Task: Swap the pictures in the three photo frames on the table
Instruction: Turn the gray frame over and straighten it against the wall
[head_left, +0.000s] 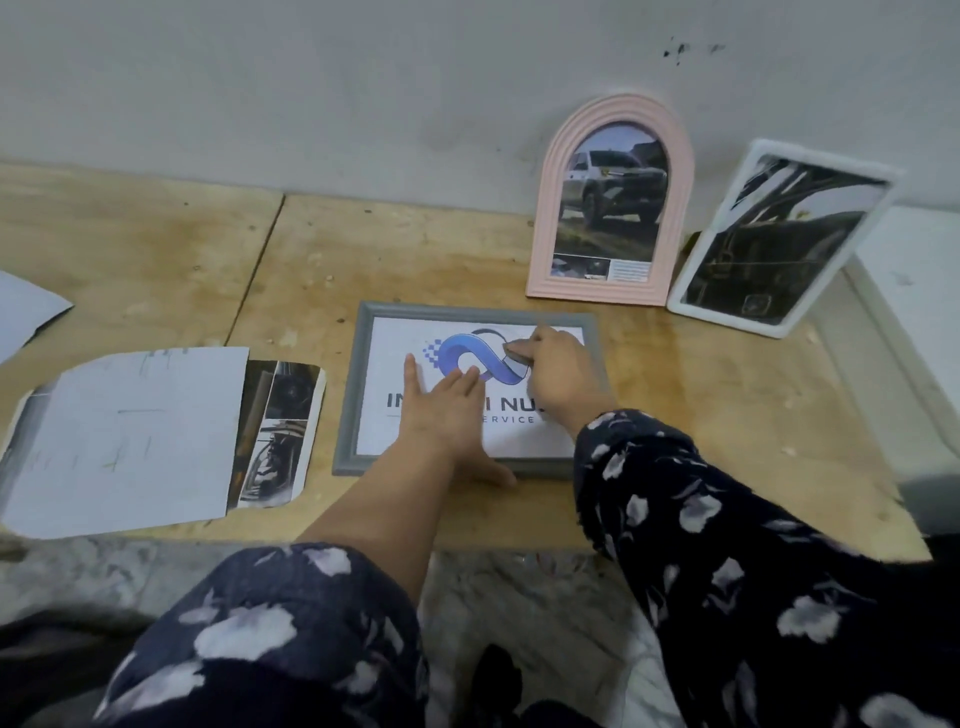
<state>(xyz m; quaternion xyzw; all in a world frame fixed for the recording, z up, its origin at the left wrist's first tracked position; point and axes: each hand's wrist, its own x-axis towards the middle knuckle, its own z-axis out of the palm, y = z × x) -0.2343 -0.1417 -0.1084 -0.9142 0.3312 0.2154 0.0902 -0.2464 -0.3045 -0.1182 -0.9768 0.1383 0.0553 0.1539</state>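
Left hand (441, 410) flat, fingers straight, on grey frame (470, 387) (lying flat) — right hand (558, 371) pinching small grey object (518, 355).

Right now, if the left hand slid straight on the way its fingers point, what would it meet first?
The left hand lies flat on the grey frame, fingers aimed at the far edge. It would probably brush the right hand first, then the frame's far rim; depth is hard to judge.
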